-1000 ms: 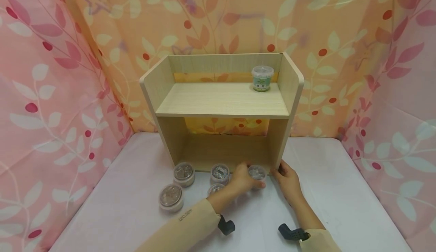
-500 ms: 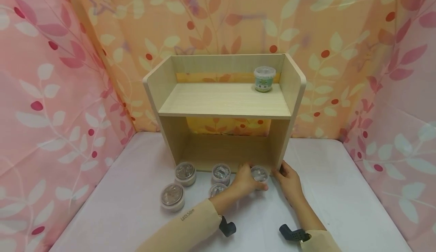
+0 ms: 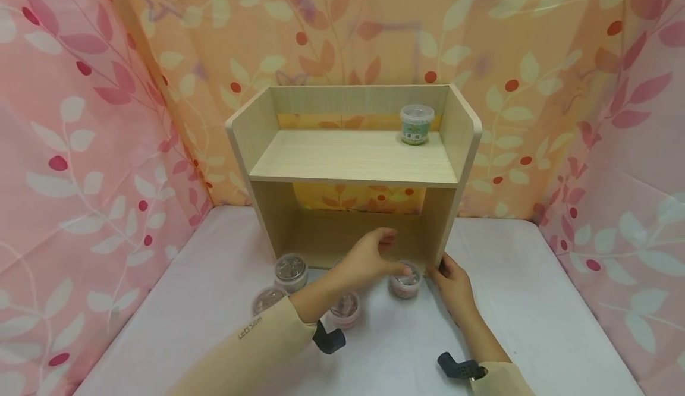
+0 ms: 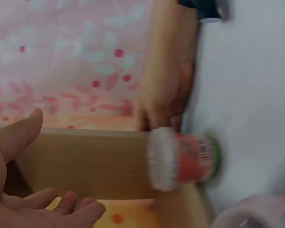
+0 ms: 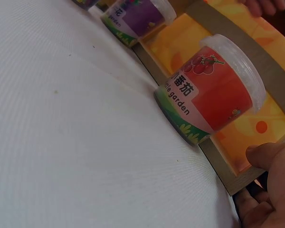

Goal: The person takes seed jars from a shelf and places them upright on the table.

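My left hand (image 3: 369, 259) is raised with its fingers and thumb spread and holds nothing. It hovers just left of a clear-lidded plastic cup (image 3: 405, 288), whose red tomato label (image 5: 213, 95) shows in the right wrist view. That cup stands on the white cloth, before the right front corner of a two-tier wooden shelf (image 3: 353, 180). My right hand (image 3: 455, 289) grips the shelf's lower right corner, thumb (image 5: 263, 156) on one side and fingers on the other. In the left wrist view the red cup (image 4: 194, 159) is blurred.
More lidded cups stand at the left: one cup (image 3: 291, 274) by the shelf's left corner, another cup (image 3: 267, 299) partly behind my sleeve, and a third cup (image 3: 344, 311) beneath my forearm. A green-labelled cup (image 3: 415, 125) sits on the upper tier. A purple-labelled cup (image 5: 137, 21) shows too.
My left hand has let go of the red-labelled cup and moved up and left, its fingers spreading. The cup stays by the shelf corner. My right hand keeps its place.
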The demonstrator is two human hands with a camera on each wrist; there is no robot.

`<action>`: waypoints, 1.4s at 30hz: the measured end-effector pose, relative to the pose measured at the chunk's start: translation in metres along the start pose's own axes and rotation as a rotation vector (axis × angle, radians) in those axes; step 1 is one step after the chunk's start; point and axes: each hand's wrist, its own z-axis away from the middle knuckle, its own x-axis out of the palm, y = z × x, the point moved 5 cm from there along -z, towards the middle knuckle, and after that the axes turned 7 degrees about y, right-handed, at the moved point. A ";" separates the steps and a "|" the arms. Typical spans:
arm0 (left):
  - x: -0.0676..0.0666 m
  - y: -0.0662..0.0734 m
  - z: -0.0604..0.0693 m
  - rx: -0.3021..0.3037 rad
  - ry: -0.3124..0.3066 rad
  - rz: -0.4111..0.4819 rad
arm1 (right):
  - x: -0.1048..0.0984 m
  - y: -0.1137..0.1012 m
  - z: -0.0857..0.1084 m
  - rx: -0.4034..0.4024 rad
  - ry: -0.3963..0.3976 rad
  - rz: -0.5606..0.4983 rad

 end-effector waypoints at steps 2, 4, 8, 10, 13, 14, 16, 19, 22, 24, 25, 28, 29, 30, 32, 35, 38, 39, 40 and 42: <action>-0.011 0.015 0.004 0.015 -0.048 0.023 | -0.001 0.000 -0.001 -0.001 0.014 0.017; -0.021 0.033 0.009 0.038 -0.088 0.025 | -0.002 0.000 -0.001 -0.003 0.027 0.024; -0.040 0.075 0.018 0.092 -0.141 0.028 | -0.004 -0.001 -0.001 -0.005 0.033 0.024; -0.050 0.098 0.022 0.122 -0.156 0.027 | -0.004 -0.001 -0.001 0.004 0.022 0.014; -0.065 0.134 0.025 0.168 -0.161 0.039 | -0.004 -0.002 -0.001 0.018 0.010 -0.004; -0.069 0.146 0.024 0.188 -0.157 0.043 | -0.005 -0.002 -0.001 0.023 0.009 -0.010; -0.077 0.169 0.020 0.221 -0.141 0.036 | -0.008 -0.001 0.000 0.042 0.010 -0.013; -0.088 0.200 0.008 0.253 -0.103 0.028 | -0.012 0.001 0.000 0.056 0.017 -0.003; -0.100 0.226 -0.011 0.263 -0.068 0.000 | -0.015 0.005 0.000 0.057 0.026 0.014; -0.107 0.240 -0.026 0.249 -0.058 -0.024 | -0.017 0.006 0.002 0.056 0.034 0.013; -0.111 0.246 -0.034 0.240 -0.055 -0.033 | -0.018 0.006 0.003 0.057 0.033 0.008; -0.120 0.256 -0.057 0.204 -0.049 -0.048 | -0.019 0.004 0.005 0.054 0.040 -0.005; -0.122 0.258 -0.065 0.190 -0.044 -0.047 | -0.018 0.003 0.005 0.050 0.039 -0.011; -0.124 0.258 -0.072 0.177 -0.038 -0.039 | -0.018 0.002 0.006 0.048 0.041 -0.013; -0.126 0.256 -0.087 0.156 -0.023 -0.030 | -0.017 0.001 0.007 0.035 0.049 -0.007; -0.127 0.248 -0.108 0.124 -0.007 -0.023 | -0.015 0.000 0.005 0.022 0.048 0.010; -0.125 0.236 -0.126 0.092 0.002 -0.027 | -0.010 0.001 0.002 0.010 0.044 0.032; -0.124 0.231 -0.131 0.078 0.007 -0.038 | -0.008 0.001 0.002 0.012 0.037 0.033; -0.123 0.226 -0.135 0.062 0.014 -0.046 | -0.006 0.002 0.002 0.014 0.032 0.040; -0.120 0.215 -0.142 0.035 0.024 -0.068 | -0.003 0.002 0.002 0.017 0.022 0.048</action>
